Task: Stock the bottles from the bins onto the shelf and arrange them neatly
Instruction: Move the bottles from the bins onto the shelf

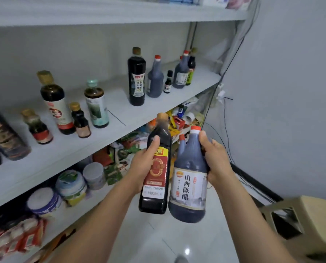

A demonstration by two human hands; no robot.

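While I face the shelf point(120, 114), my left hand point(141, 164) grips a red-label bottle point(155, 168), my right hand point(218, 160) grips a jug point(188, 186), both touching, held upright

Two dark bottles held up before the shelf point(177, 95).

The left hand point(141, 165) grips a slim red-labelled bottle point(155, 168), thumb on its front; the right hand point(217, 162) grips a wider white-labelled jug point(189, 179) with an orange cap. Both stand upright, side by side, in front of the shelf's edge. On the shelf, dark bottles stand in loose groups, a tall dark bottle point(136, 78) near the middle. Round tubs point(71, 185) sit on the level below.
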